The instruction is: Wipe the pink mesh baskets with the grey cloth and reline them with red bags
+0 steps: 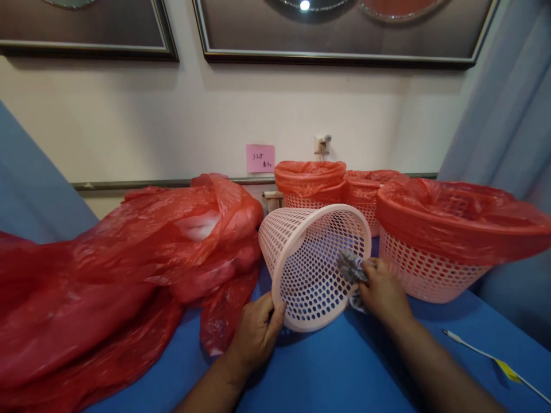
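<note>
A pale pink perforated plastic wastebasket (289, 229) lies tilted on its side, its open mouth facing me. My left hand (257, 328) grips the lower left of its rim, thumb on the near side. In my right hand (384, 289) is a bunched grey cloth (352, 267), pressed by closed fingers at the right of the basket's mouth. Part of the cloth hangs below that hand. Whether the cloth touches the basket's inner wall I cannot tell.
Red plastic bags (129, 258) heap at the left. Red-lined baskets (430, 269) stand at the right and behind. A white cable (477, 349) with a yellow tag lies on the blue table (327, 373). A pink note (260, 159) and a socket (321, 144) are on the wall.
</note>
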Motion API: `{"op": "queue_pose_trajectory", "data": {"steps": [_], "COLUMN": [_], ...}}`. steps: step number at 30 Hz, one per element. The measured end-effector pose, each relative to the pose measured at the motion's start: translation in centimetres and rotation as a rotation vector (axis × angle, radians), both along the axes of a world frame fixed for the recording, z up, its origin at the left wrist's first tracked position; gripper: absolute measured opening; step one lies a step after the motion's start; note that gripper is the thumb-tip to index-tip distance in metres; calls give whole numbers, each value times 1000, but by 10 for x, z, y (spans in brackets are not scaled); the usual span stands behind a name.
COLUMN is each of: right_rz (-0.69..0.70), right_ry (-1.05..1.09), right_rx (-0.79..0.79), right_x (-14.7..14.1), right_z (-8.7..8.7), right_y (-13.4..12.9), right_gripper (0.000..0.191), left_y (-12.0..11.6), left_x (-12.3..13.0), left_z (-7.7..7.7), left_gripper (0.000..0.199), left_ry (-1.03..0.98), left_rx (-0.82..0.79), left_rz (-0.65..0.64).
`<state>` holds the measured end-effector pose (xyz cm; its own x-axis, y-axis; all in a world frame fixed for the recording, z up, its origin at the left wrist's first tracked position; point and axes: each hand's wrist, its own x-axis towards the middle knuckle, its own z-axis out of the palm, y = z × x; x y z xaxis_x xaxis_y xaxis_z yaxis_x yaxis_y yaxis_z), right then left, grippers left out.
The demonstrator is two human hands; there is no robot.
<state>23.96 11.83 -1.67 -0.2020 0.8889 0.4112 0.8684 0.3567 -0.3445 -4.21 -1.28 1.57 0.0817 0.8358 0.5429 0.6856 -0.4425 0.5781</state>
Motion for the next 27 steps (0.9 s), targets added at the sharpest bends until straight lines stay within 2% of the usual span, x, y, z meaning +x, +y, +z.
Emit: {"op": "queue_pose_trajectory", "data": {"steps": [2, 5, 8, 10, 11, 13, 14, 16, 17, 19, 22, 24, 27], "right_rz": [-104, -118, 48, 256, 386, 666, 779, 906, 921, 853, 646, 573, 591], "right_ry": [62, 273, 502, 590, 605, 575, 549, 478, 417, 246, 3, 6, 161], "right_rx": [143, 320, 432, 424, 381, 215, 119, -44, -101, -168, -155, -28, 288], "right_x": [6, 1, -26, -51, -62, -79, -83, -82, -78, -66, -46, -38, -43], "right_z": [21, 67, 108, 118, 116, 100, 88, 59, 45, 21, 5, 9, 31], "right_y": [12, 25, 18, -1, -13, -40, -51, -66, -69, -66, -55, -52, -65], "right_gripper": [34, 27, 32, 35, 37, 39, 40, 41, 41, 43, 46, 49, 57], "left_y": [0, -1, -1, -3, -3, -5, -6, -7, -7, -7, -7, -5, -3], "left_x": [0, 2, 2, 0, -1, -4, -5, -6, -6, -5, -2, -1, -1], "left_z": [-1, -2, -2, -2, -3, -3, -4, -4, -5, -5, -4, -5, -8], "left_gripper": [38, 40, 39, 38, 38, 38, 37, 36, 36, 37, 38, 37, 36], "left_ry": [51, 98, 124, 136, 138, 127, 113, 79, 64, 46, 28, 16, 3], "left_rx": [-26, -70, -78, -77, -75, -64, -58, -51, -53, -59, -62, -51, -2], "left_rz": [7, 2, -10, -15, -14, -25, -43, -87, -104, -111, -100, -90, -67]}}
